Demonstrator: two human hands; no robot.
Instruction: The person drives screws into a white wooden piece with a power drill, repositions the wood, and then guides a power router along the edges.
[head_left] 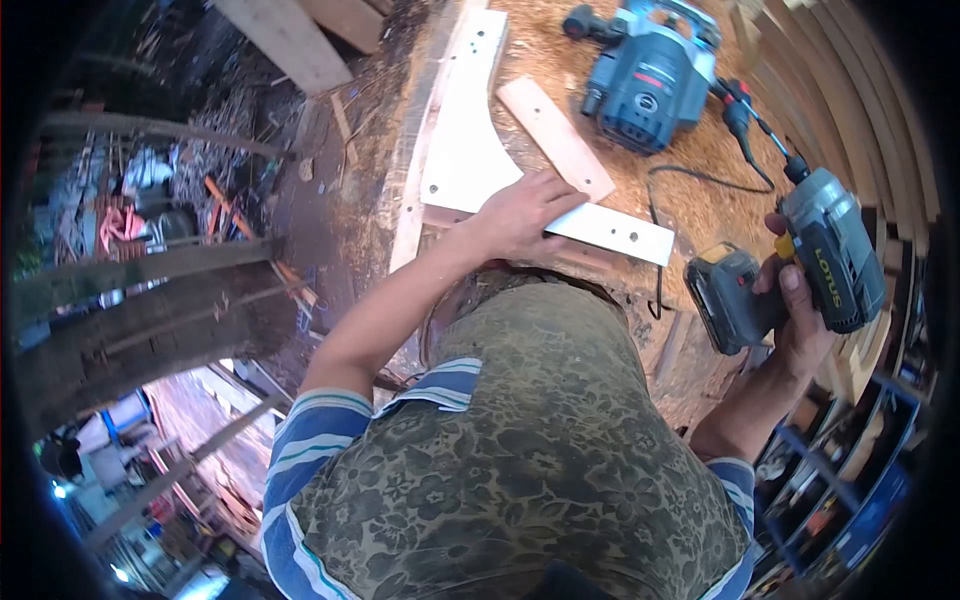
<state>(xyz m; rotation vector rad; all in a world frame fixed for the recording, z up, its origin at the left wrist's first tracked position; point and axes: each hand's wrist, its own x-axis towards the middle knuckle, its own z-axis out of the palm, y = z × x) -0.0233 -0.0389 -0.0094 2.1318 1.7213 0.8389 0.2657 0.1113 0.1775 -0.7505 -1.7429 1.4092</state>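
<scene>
My left hand (520, 215) lies flat on a curved white template board (470, 150) that rests on the workbench (690, 190). The board has small holes near its ends. My right hand (800, 310) grips a grey cordless drill (825, 255) marked LOTUS, with a black battery at its base and its bit pointing away over the bench. The drill is held to the right of the board, not touching it. A narrow wooden strip (555, 135) with a hole lies just beyond my left hand.
A grey-blue router (650, 75) stands at the far side of the sawdust-covered bench, its black cord (700, 175) trailing across. Stacked curved wooden pieces (850, 110) line the right edge. Planks (290, 40) and timber beams (140, 290) lie to the left.
</scene>
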